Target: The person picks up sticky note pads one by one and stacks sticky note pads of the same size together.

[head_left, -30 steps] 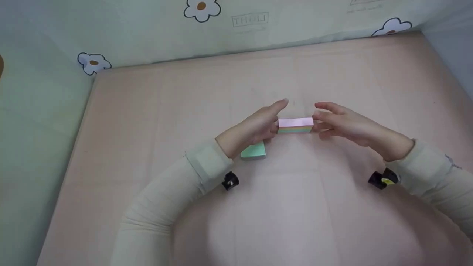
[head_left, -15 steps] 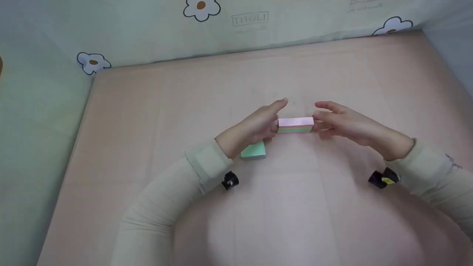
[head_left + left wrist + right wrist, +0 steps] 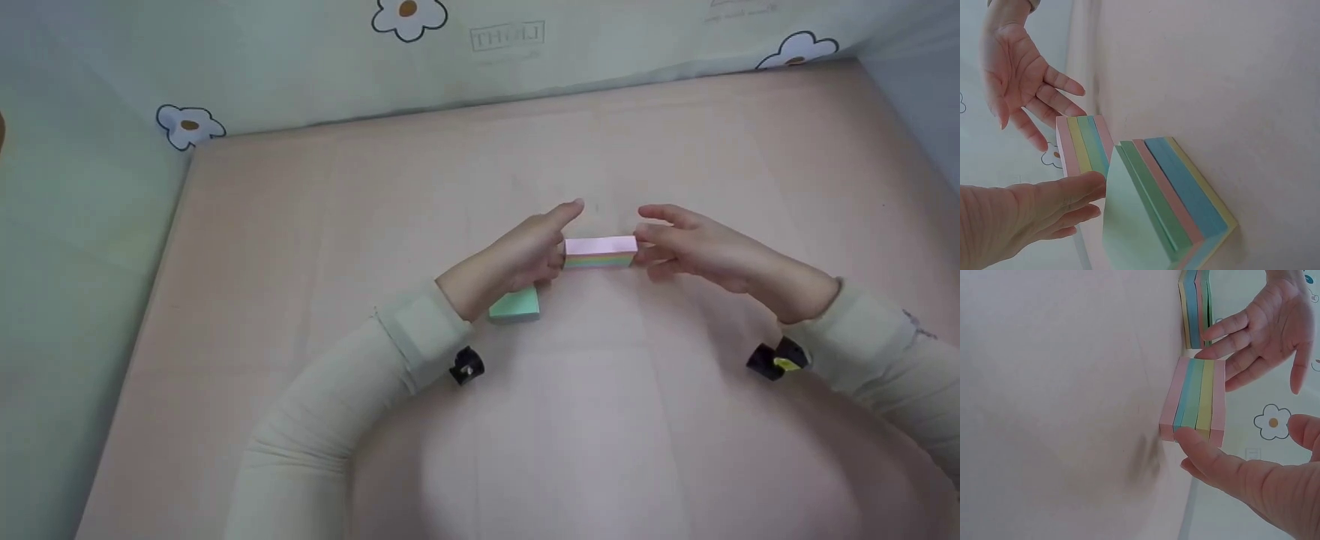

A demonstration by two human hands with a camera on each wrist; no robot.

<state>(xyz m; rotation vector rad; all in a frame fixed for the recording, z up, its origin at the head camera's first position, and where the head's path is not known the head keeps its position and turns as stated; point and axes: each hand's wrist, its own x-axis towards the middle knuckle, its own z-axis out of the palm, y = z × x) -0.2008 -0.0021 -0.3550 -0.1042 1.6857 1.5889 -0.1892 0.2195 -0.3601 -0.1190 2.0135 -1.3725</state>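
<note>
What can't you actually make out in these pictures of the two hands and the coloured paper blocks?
- Head view: part of the green-topped sticky note pad is hidden under the left hand.
- Head view: printed lettering on the backdrop is too faint to read.
- Left wrist view: the pink-topped sticky note pad is partly covered by the left fingers.
- Right wrist view: the right hand is cut off by the edge.

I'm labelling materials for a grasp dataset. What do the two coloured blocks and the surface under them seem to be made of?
Pink-topped block: apparently a pad of stacked matte paper sheets; its side shows neat pink, blue, green and yellow bands. Green-topped block: likely the same, with coloured bands along its edge. Pink surface: smooth and matte, perhaps a mat or laminated board; unclear.
</note>
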